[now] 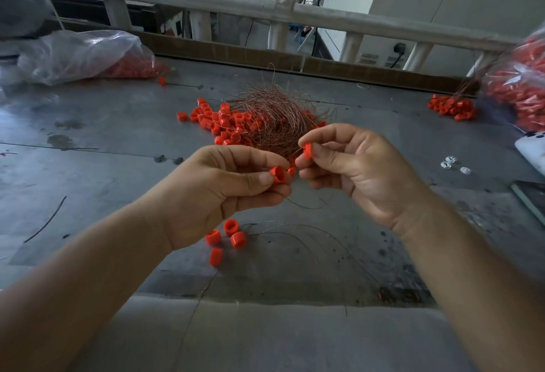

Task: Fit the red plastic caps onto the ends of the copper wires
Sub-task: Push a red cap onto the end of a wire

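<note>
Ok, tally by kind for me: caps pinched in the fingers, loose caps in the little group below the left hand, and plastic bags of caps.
Pinched caps: 2
Loose caps, near group: 4
Plastic bags of caps: 2
Total: 8

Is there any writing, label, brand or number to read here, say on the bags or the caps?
No text can be read anywhere.
Loose red plastic caps: plain.
Clear plastic bag of caps: no print visible.
White object at the right edge: dark marks, too blurred to read.
</note>
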`<state>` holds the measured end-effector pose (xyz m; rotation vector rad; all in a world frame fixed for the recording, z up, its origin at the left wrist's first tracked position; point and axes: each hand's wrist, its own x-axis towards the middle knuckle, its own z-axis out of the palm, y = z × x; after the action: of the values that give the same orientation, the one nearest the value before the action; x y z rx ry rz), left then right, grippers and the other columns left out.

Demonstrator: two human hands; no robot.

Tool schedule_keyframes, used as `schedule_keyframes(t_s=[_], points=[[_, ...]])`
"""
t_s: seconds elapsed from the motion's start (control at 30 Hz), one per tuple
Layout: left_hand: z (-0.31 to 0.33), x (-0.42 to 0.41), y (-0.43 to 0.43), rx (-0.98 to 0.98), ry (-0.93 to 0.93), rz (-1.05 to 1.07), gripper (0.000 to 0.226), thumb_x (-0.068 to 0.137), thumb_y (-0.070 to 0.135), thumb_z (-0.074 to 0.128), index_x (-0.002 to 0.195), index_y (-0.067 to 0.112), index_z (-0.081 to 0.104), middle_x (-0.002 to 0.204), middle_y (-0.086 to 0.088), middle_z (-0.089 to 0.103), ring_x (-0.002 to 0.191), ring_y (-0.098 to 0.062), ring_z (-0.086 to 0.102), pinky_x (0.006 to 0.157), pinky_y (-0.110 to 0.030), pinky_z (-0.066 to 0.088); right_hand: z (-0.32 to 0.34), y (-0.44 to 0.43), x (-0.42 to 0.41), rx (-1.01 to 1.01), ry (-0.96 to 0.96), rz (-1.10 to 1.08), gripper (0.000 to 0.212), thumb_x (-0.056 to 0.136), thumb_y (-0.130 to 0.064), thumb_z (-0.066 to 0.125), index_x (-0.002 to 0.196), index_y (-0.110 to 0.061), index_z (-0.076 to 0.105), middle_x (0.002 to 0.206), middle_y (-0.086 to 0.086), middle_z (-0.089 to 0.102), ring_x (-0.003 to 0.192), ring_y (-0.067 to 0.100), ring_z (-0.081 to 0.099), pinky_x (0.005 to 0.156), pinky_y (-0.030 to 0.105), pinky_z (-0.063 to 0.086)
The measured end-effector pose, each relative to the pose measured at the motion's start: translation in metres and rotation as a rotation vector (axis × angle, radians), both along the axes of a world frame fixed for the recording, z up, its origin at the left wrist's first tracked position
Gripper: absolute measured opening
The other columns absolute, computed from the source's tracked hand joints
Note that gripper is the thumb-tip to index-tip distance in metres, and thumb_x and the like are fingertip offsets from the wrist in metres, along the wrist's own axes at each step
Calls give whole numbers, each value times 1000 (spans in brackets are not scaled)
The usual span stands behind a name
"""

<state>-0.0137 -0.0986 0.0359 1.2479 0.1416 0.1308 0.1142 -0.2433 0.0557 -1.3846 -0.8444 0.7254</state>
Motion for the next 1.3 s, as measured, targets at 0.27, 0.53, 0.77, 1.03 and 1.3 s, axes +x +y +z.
schedule_keyframes(t_s=[0.27, 0.53, 0.77, 1.03, 1.3], points=[[2, -1, -2, 28, 9, 24, 23, 61, 5, 60, 78, 8, 75, 80, -10, 72, 72, -17, 70, 62, -19, 55, -3, 1, -1, 24, -76, -34, 19, 63, -14, 63, 81, -16, 66, 68, -1, 68, 64, 9, 65, 57, 16, 50], [3, 0, -3, 45, 15, 28, 23, 62, 4, 59, 77, 9, 75, 78, -9, 72, 71, -16, 70, 62, -19, 54, -3, 2, -4, -9, -150, -58, 13, 76, -4, 61, 80, -15, 65, 68, 0, 68, 63, 11, 66, 55, 18, 51], [3, 1, -4, 55, 20, 35, 24, 61, 4, 59, 77, 10, 76, 77, -8, 73, 71, -16, 70, 62, -19, 54, -1, 0, -7, 1, -174, -29, 10, 74, -13, 62, 83, -15, 64, 67, -1, 67, 66, 12, 66, 58, 18, 51], [1, 3, -8, 130, -20, 155, 24, 58, 6, 60, 73, 15, 76, 74, -9, 73, 70, -17, 70, 61, -19, 54, -6, 4, -16, 17, -491, -99, 25, 73, -5, 70, 84, -25, 61, 77, -5, 65, 73, 6, 64, 68, 16, 51], [1, 3, -9, 160, -41, 206, 20, 55, 6, 62, 72, 11, 72, 70, -10, 71, 65, -19, 69, 59, -20, 55, -14, 8, -20, 44, -583, -121, 29, 69, -2, 73, 80, -27, 63, 74, -11, 66, 70, 3, 65, 67, 14, 51]])
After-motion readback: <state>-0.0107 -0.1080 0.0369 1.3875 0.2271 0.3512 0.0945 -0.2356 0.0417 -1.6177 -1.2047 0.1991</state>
